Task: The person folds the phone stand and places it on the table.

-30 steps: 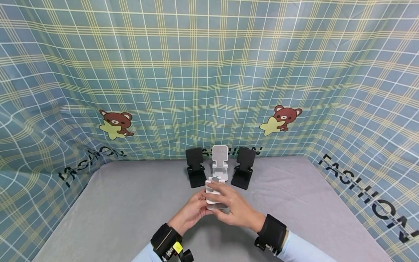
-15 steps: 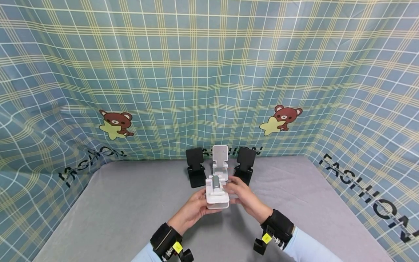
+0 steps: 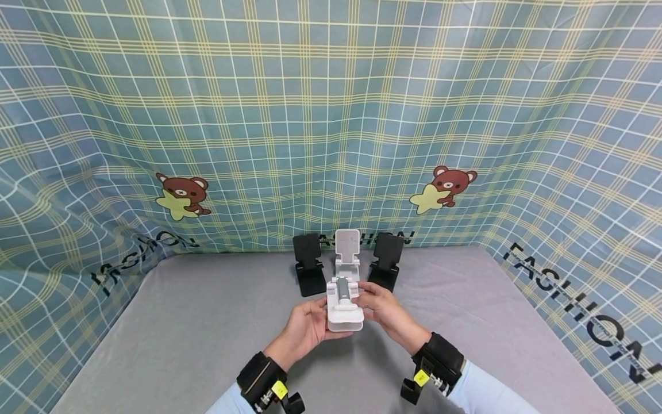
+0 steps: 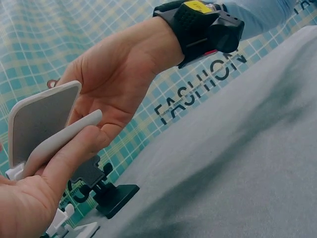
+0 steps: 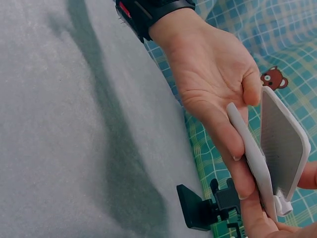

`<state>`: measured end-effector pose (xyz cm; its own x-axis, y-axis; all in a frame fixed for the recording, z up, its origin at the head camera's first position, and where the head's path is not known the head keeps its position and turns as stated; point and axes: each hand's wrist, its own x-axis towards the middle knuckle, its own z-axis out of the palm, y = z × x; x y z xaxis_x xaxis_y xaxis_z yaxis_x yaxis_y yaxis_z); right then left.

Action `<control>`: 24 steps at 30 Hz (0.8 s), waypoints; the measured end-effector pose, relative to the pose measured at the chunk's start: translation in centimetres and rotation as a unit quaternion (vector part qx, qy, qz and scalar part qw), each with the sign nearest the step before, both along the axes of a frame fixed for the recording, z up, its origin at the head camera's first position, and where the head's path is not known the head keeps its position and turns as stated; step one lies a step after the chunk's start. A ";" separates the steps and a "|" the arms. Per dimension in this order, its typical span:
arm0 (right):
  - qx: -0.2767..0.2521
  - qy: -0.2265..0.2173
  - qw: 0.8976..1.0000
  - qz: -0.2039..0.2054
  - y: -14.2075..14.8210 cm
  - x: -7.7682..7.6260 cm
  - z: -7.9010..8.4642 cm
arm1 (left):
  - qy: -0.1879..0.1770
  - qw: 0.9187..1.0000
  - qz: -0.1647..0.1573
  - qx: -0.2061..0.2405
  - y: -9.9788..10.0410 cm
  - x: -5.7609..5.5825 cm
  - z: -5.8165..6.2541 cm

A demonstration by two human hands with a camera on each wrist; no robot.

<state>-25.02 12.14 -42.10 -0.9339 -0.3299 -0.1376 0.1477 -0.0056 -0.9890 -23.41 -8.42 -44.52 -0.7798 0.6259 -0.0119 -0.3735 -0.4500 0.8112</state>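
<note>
Behind everything, we see a checked cloth (image 3: 331, 115) hanging as a backdrop, and in front of it the grey-covered counter (image 3: 207, 328) spreads wide. Over the counter reach our two hands: the left hand (image 3: 301, 330) cradles from below, its fingers lying along the underside and its thumb by the edge, while the right hand (image 3: 390, 315) holds the opposite side with bent fingers near the hinge end. Towards the cloth stand a left black stand (image 3: 308, 253), a right black stand (image 3: 388, 250) and, between them, an upright white stand (image 3: 347, 244). Between our hands, raised above the counter in front of that row, is the held white stand (image 3: 345, 315), folded partway, so that its upper plate (image 5: 283, 144) and lower plate (image 5: 253, 156) form a wedge. It looks like stiff, smooth plastic, so we judge it light, rigid and slightly slippery, sturdy across the plates but more vulnerable at the joint. The rims of the plates seem the best hold, with fingertips kept out of the gap. Smallest come the grey strip (image 3: 343, 288) along its arm and the white hinge (image 5: 282, 206), which probably moves with some friction.
</note>
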 end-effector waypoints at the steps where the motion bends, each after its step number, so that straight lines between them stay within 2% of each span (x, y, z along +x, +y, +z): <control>1: -0.001 0.001 1.000 -0.001 0.0 0.0 0.0 | 0.004 1.000 -0.002 0.000 0.0 0.0 0.0; 9: 0.001 0.000 1.000 -0.006 -0.1 -0.3 -0.6 | 0.008 0.999 0.011 -0.044 0.2 -0.2 -0.4; 16: 0.011 0.017 1.000 0.003 0.0 -0.3 -1.0 | 0.010 0.998 0.023 -0.051 0.3 0.1 -0.4; 24: 0.017 0.038 0.999 -0.009 -0.1 -0.1 -1.6 | 0.016 0.998 0.021 -0.061 0.5 0.2 -0.8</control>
